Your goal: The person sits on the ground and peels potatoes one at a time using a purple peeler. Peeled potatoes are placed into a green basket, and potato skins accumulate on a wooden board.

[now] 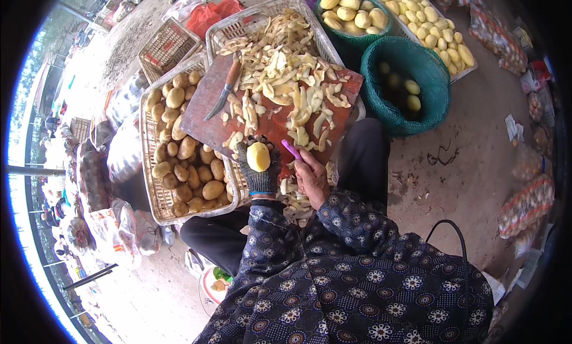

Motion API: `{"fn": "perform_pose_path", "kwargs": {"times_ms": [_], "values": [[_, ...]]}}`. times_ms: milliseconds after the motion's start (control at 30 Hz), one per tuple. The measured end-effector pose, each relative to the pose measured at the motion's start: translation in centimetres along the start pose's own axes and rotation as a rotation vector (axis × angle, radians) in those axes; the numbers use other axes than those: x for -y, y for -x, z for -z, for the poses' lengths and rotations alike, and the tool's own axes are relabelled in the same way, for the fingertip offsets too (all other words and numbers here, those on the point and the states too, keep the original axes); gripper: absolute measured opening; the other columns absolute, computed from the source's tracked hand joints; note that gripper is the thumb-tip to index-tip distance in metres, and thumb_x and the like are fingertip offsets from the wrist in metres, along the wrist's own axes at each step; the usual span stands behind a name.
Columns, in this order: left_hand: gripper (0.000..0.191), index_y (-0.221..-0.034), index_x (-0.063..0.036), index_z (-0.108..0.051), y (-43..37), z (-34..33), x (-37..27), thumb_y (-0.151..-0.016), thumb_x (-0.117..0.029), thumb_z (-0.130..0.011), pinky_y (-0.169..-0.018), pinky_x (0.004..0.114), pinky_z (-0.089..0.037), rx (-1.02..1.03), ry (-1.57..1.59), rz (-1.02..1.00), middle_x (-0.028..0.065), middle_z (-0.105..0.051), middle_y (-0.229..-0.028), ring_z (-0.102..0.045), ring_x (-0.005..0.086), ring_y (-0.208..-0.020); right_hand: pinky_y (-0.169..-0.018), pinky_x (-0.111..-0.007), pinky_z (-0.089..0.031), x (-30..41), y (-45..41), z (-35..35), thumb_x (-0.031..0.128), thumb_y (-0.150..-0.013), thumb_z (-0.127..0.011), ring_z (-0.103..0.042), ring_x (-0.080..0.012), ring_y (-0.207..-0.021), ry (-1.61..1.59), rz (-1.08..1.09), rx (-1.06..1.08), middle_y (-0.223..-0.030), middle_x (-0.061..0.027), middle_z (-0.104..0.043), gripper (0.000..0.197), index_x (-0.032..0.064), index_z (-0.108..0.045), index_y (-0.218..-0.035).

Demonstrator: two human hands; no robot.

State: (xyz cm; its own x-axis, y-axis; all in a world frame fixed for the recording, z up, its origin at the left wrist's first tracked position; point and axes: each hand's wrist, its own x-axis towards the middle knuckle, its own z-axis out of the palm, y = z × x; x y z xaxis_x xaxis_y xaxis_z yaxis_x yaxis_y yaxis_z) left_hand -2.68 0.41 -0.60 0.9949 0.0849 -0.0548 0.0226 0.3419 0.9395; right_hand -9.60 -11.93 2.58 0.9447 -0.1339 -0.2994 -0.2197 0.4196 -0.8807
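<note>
A dark knit glove covers my left hand (261, 176), which holds a peeled, pale yellow potato (258, 156). Just right of it, my bare right hand (311, 174) grips a peeler by its purple handle (291, 150); the blade is not clear to see. Both hands are over the near edge of a red-brown board (272, 120). Potato peelings (286, 75) lie heaped across the board. On its left part rests a knife with a wooden handle and curved blade (222, 96).
Unpeeled potatoes fill a plastic crate (147, 165) at the left. At the right stand a green-lined bucket (368, 93) holding a few peeled potatoes in dark water, another full bucket (319, 17), and a crate of peeled potatoes (464, 73). Filled sacks (527, 205) line the far right.
</note>
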Motion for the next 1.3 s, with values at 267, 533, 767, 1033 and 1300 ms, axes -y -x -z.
{"fn": "perform_pose_path", "kwargs": {"times_ms": [267,533,767,1033,1300], "values": [[0.027,-0.106,-0.0053,-0.049,-0.4,-1.0,0.3,-0.086,-0.022,-0.055,-0.074,0.034,-0.050,-0.028,-0.015,0.054,0.0079,-0.058,-0.094,-0.057,0.0216,-0.087,-0.049,-0.019,-0.037,3.3,1.1,-1.7,0.018,-0.093,-0.049,-0.043,-0.0040,-0.055,0.045,0.157,0.045,-0.070,0.0024,-0.046,0.036,0.0088,-0.048,-0.128],[0.030,-0.108,-0.0046,-0.047,1.3,-2.0,-2.0,-0.082,-0.013,-0.059,-0.074,0.033,-0.050,-0.035,0.026,0.051,0.0083,-0.058,-0.097,-0.058,0.0206,-0.088,-0.065,-0.030,-0.047,3.4,4.9,0.1,0.006,-0.087,-0.052,-0.060,-0.0237,-0.070,0.528,0.507,0.200,-0.087,-0.0193,-0.063,0.038,-0.0013,-0.049,-0.124],[0.036,-0.110,-0.0040,-0.046,1.4,-3.7,-3.7,-0.079,-0.006,-0.064,-0.075,0.032,-0.051,-0.038,-0.475,-0.233,0.0087,-0.057,-0.100,-0.058,0.0196,-0.089,-0.048,-0.017,-0.035,5.0,1.5,0.2,0.022,-0.094,-0.048,-0.044,-0.0011,-0.064,0.011,-0.051,0.083,-0.094,0.0020,-0.059,0.040,0.0091,-0.045,-0.131],[0.029,-0.113,0.0008,-0.059,1.9,-5.1,-5.5,-0.085,-0.009,-0.056,-0.095,0.031,-0.038,-0.082,-0.043,0.083,0.0099,-0.058,-0.113,-0.052,0.0177,-0.106,-0.042,-0.017,-0.029,6.0,-2.5,-1.3,0.025,-0.094,-0.047,-0.038,-0.0001,-0.049,-0.338,-0.186,-0.099,-0.066,0.0083,-0.047,0.022,0.0119,-0.056,-0.108],[0.044,-0.112,0.0006,-0.056,0.7,-7.0,-7.8,-0.074,-0.017,-0.066,-0.082,0.029,-0.047,0.293,0.013,0.192,0.0061,-0.060,-0.101,-0.056,0.0163,-0.094,-0.058,-0.021,-0.043,3.8,-7.9,-0.3,0.010,-0.086,-0.050,-0.052,-0.0072,-0.069,0.001,0.001,0.033,-0.088,-0.0002,-0.057,0.029,0.0032,-0.056,-0.113]]}}
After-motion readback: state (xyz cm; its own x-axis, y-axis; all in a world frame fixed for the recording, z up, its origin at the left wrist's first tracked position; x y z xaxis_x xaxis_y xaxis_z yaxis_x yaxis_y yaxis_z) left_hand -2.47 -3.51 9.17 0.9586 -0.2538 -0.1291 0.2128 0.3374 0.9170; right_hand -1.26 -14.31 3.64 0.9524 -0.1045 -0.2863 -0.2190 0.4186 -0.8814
